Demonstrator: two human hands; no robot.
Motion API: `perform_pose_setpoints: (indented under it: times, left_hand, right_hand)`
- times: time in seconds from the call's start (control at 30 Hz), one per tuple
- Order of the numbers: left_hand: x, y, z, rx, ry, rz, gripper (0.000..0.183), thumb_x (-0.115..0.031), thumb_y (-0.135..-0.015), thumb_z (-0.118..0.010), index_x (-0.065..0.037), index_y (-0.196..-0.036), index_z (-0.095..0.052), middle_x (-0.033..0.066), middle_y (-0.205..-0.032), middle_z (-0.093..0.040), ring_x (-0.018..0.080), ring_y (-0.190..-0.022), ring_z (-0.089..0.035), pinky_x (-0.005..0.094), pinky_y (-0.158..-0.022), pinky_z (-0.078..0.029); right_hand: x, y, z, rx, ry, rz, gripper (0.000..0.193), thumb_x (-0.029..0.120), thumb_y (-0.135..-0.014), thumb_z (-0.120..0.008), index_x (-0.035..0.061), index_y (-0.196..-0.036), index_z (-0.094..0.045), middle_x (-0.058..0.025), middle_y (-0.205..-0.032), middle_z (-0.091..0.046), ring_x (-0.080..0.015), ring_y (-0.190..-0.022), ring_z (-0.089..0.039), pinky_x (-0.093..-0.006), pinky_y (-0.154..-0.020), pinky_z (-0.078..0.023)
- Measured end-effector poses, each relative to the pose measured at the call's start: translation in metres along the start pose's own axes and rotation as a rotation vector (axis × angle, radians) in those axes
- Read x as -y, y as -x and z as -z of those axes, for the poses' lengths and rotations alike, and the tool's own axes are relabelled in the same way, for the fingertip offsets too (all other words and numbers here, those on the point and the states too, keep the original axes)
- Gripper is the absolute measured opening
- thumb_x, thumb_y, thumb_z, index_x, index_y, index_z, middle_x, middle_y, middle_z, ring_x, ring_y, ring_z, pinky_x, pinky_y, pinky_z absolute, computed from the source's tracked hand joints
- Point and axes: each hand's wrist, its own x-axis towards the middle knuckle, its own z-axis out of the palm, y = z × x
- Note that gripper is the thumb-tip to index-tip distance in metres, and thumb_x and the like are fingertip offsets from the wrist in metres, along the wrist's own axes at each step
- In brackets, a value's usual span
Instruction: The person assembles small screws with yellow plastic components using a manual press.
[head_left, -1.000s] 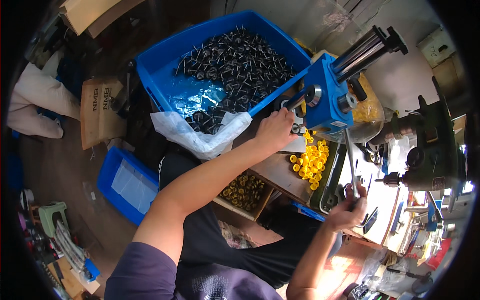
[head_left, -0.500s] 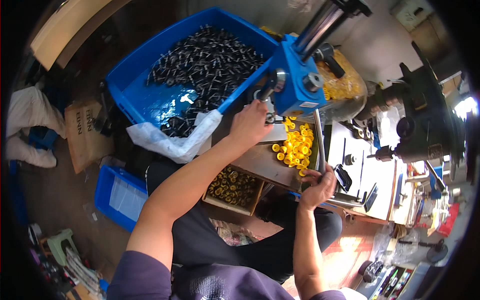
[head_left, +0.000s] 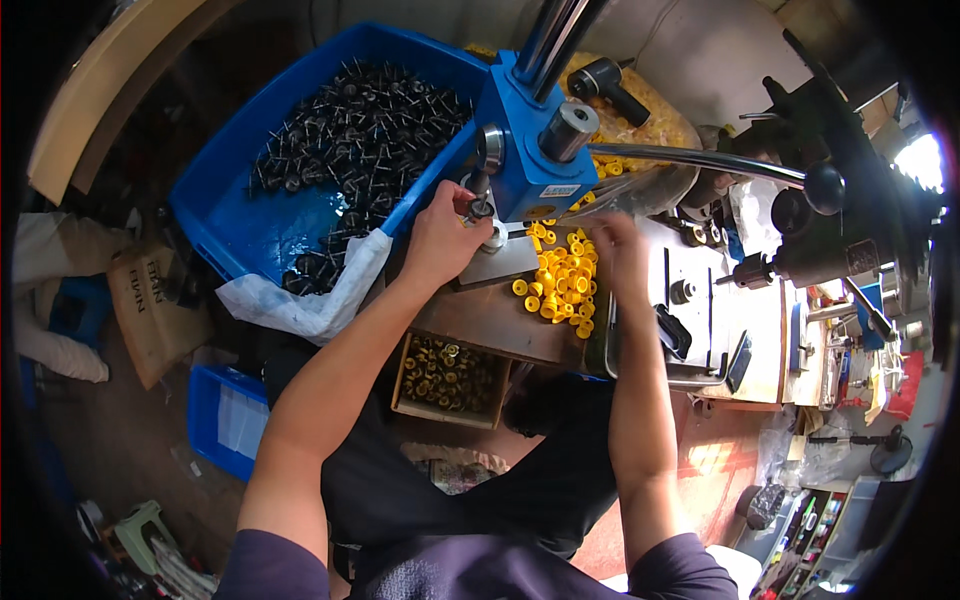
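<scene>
My left hand (head_left: 446, 240) is at the blue press (head_left: 535, 145), fingers closed on a small black round part (head_left: 481, 209) below the press ram (head_left: 489, 150). Just under that part, a metal fixture (head_left: 494, 236) stands on a grey plate (head_left: 503, 262). My right hand (head_left: 622, 250) is off the press lever (head_left: 700, 156), beside a heap of yellow plastic caps (head_left: 562, 280). Motion smears its fingers, so its grip is hidden. The lever points out to the right, its black ball knob at the end.
A blue bin (head_left: 215, 225) of black parts with metal shafts stands at left, white cloth (head_left: 320, 305) over its near edge. An open box (head_left: 450, 405) of small parts sits below the bench. A bag of yellow caps (head_left: 660, 125) lies behind the press, a drill press (head_left: 830, 230) at right.
The lever has swung up from hanging down to pointing right. My right hand has left it and moved up next to the yellow caps. My left hand stays under the ram.
</scene>
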Motion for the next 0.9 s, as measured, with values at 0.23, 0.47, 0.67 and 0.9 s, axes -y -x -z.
perform_pose_setpoints:
  times: [0.23,0.47,0.67,0.9]
  left_hand:
    - [0.014,0.005,0.011,0.042,0.054,-0.041,0.038,-0.018,-0.081,-0.078,0.000,-0.109,-0.061,0.0128,-0.100,-0.069,0.0261,-0.093,-0.068,0.0361,-0.083,-0.053]
    - [0.013,0.007,0.012,0.010,0.002,-0.053,0.040,-0.023,-0.081,-0.078,0.000,-0.110,-0.063,0.0155,-0.105,-0.071,0.0297,-0.098,-0.070,0.0377,-0.086,-0.053]
    - [0.017,0.004,0.011,0.031,0.013,-0.034,0.037,-0.025,-0.083,-0.078,0.001,-0.107,-0.067,0.0138,-0.097,-0.073,0.0287,-0.092,-0.072,0.0372,-0.083,-0.054]
    - [0.014,0.002,0.010,0.094,0.063,-0.082,0.037,-0.024,-0.084,-0.077,0.002,-0.109,-0.068,0.0147,-0.099,-0.073,0.0279,-0.093,-0.071,0.0367,-0.083,-0.054]
  right_hand:
    - [-0.004,0.008,-0.047,0.358,0.279,0.018,0.013,0.013,-0.085,-0.067,0.0096,-0.096,-0.073,-0.0115,-0.100,-0.067,-0.0350,-0.093,-0.067,-0.0441,-0.081,-0.053]
    - [0.043,0.004,-0.062,0.044,-0.185,0.028,0.012,0.002,-0.084,-0.074,0.0006,-0.095,-0.072,-0.0153,-0.089,-0.066,-0.0339,-0.083,-0.067,-0.0392,-0.070,-0.053]
    - [0.061,0.016,-0.093,0.093,0.035,0.248,0.014,0.002,-0.084,-0.072,0.0049,-0.098,-0.073,-0.0159,-0.092,-0.066,-0.0362,-0.084,-0.067,-0.0407,-0.070,-0.054]
    - [0.071,0.016,-0.060,0.051,-0.153,0.283,0.019,-0.004,-0.083,-0.064,0.0032,-0.099,-0.072,-0.0143,-0.099,-0.067,-0.0355,-0.084,-0.068,-0.0420,-0.072,-0.055]
